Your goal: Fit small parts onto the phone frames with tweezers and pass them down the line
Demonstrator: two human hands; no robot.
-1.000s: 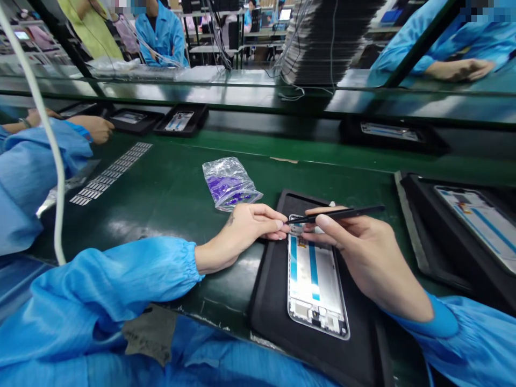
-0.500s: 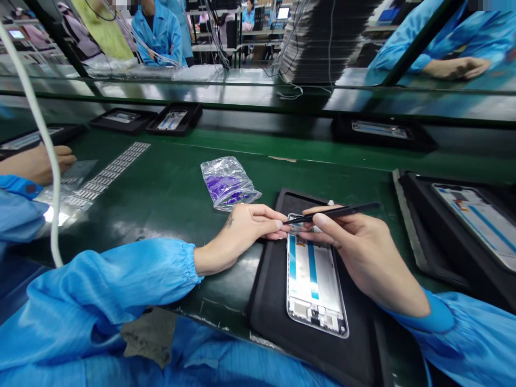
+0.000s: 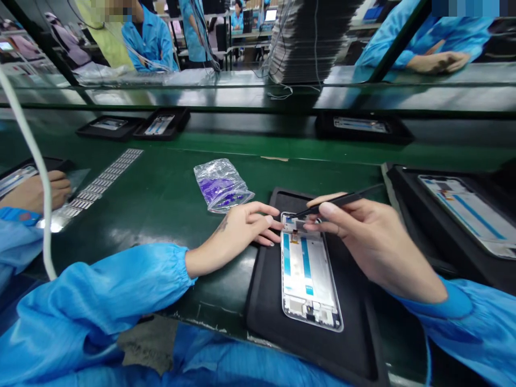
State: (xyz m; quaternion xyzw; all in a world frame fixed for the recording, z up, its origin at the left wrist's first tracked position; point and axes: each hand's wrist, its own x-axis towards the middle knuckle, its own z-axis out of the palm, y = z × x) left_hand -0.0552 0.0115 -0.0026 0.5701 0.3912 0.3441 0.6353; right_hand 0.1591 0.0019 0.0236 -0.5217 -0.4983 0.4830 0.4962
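Note:
A silver phone frame (image 3: 318, 274) with blue strips lies in a black foam tray (image 3: 266, 301) before me. My right hand (image 3: 358, 231) grips black tweezers (image 3: 342, 200), whose tip reaches down to the top end of the frame. At the frame's upper left edge, my left hand (image 3: 245, 228) has its fingers stretched and apart, with the fingertips at the edge and nothing visible in them. Whatever the tweezer tip touches is too small to make out. A clear zip bag (image 3: 221, 185) with purple pieces lies beyond my left hand.
Stacked trays with another phone frame (image 3: 467, 215) stand at the right. More trays (image 3: 161, 123) line the back, one (image 3: 363, 128) at the right. A strip of labels (image 3: 102, 180) lies left, near a co-worker's hand (image 3: 48, 191). A white cable (image 3: 36, 156) hangs at the left.
My left fingers have come away from the tweezer tip and spread. The tweezers in my right hand now point at the frame's top. The view has shifted slightly.

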